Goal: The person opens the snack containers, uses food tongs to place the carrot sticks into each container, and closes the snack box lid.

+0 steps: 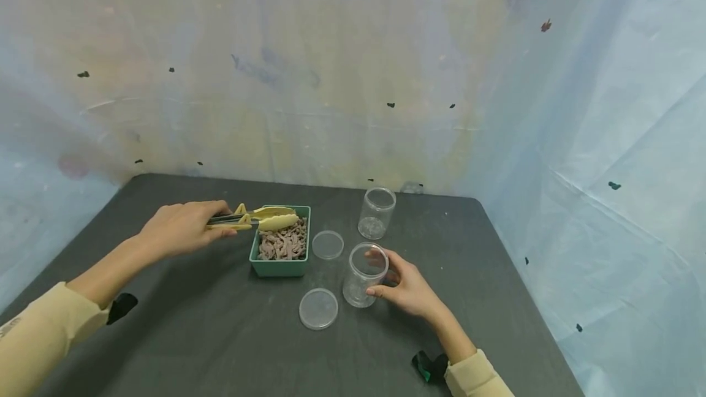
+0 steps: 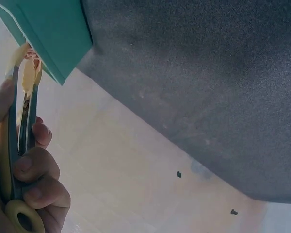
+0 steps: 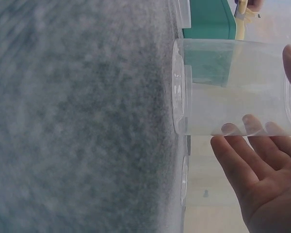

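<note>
Yellow tongs point(image 1: 278, 222), left of centre: seemed springy; left hand point(image 1: 184, 226) gripped them. Clear jar point(image 1: 355, 288), lower centre: looked light, slippery, best taken mid-wall; right hand point(image 1: 408, 287) held it.

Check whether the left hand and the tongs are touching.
Touching. The left wrist view shows it: the left hand grips the tongs, with its fingers curled round them.
</note>
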The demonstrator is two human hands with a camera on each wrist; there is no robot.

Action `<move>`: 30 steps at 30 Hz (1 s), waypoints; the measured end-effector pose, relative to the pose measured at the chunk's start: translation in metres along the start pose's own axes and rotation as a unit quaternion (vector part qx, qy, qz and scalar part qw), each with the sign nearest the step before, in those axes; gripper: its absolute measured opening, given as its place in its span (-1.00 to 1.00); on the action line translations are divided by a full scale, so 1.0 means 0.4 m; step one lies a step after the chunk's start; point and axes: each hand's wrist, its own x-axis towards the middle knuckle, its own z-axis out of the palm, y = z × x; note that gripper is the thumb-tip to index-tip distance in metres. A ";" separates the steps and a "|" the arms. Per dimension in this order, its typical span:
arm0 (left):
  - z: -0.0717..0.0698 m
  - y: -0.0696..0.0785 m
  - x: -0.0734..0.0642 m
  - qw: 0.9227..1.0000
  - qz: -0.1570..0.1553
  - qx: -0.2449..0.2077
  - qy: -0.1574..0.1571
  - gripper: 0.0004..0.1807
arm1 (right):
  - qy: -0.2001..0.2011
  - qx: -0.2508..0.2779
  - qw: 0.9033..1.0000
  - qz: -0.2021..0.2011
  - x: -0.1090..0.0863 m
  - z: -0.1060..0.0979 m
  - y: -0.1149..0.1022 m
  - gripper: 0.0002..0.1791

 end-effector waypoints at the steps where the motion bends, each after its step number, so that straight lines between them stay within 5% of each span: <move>1: -0.001 0.000 0.000 1.000 0.002 0.000 0.004 -0.41 | 0.002 -0.002 1.000 -0.001 0.000 -0.001 0.000 -0.14; 30: -0.035 0.005 -0.042 0.999 -0.009 -0.011 0.033 -0.35 | -0.001 -0.010 1.000 0.001 0.003 -0.002 -0.002 -0.15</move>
